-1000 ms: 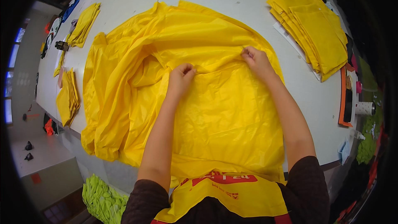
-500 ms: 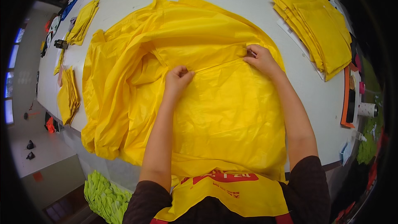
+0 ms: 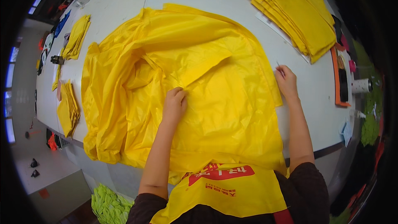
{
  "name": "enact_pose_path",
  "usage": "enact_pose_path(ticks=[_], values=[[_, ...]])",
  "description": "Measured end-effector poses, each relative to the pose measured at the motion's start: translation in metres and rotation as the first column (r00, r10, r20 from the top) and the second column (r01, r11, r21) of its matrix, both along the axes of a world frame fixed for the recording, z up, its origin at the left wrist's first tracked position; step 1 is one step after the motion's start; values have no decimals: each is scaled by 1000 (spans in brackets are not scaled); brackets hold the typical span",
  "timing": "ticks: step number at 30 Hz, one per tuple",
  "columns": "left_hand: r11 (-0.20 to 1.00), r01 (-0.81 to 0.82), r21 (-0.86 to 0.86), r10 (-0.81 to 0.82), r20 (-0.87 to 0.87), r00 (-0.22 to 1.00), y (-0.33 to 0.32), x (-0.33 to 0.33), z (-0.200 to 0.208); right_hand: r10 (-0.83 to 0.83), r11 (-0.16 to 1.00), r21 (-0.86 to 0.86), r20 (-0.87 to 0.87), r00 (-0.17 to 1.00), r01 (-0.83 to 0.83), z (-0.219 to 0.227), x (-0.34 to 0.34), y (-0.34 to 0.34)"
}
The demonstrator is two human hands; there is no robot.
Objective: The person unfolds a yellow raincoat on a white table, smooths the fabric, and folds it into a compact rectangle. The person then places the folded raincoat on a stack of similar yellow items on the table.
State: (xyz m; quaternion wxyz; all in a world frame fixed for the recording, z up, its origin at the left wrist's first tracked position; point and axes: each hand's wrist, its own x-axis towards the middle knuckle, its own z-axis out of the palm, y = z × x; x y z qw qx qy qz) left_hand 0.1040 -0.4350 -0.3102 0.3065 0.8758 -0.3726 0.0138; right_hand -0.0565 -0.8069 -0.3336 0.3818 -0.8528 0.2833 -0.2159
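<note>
A large sheet of thin, shiny yellow fabric (image 3: 232, 112) lies spread over the white table, bunched into folds on its left side. My left hand (image 3: 175, 105) is closed on it near the middle, fingertips pinching the lower left end of a straight-edged flap (image 3: 207, 69). The flap's other end lies loose, pointing up to the right. Past the fabric's right edge, my right hand (image 3: 287, 84) is closed over the bare table. A thin, pale pointed tool (image 3: 278, 63) sticks out from its fingers; its kind is too small to make out.
Folded yellow pieces (image 3: 296, 16) are stacked at the far right. Smaller yellow piles (image 3: 68, 110) lie along the left edge, near a small dark object (image 3: 57, 59). An orange-edged tray (image 3: 340, 76) and a thread cone (image 3: 362, 86) sit at right. Lime-green fabric (image 3: 108, 205) is heaped lower left.
My right hand has let go of the flap's right end and moved right, off the fabric, now with a thin tool. My left hand has shifted slightly down, still pinching the fabric.
</note>
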Motion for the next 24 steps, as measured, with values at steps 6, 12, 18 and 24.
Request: enact_pose_path(ticks=[6, 12, 18, 24], values=[[824, 325, -465, -496, -311, 811, -35, -91, 160, -318, 924, 130, -260, 912, 359, 10, -148, -9], [337, 90, -937, -903, -295, 314, -6, -189, 261, -419, 905, -165, -208, 884, 391, -6, -221, -2], [350, 44, -936, -825, -286, 487, -43, -266, 275, -149, 888, 319, -479, 865, 330, 27, -269, 32], [498, 689, -526, -847, -464, 259, -68, -220, 205, 47, 435, 844, -369, 928, 313, 44, -335, 114]])
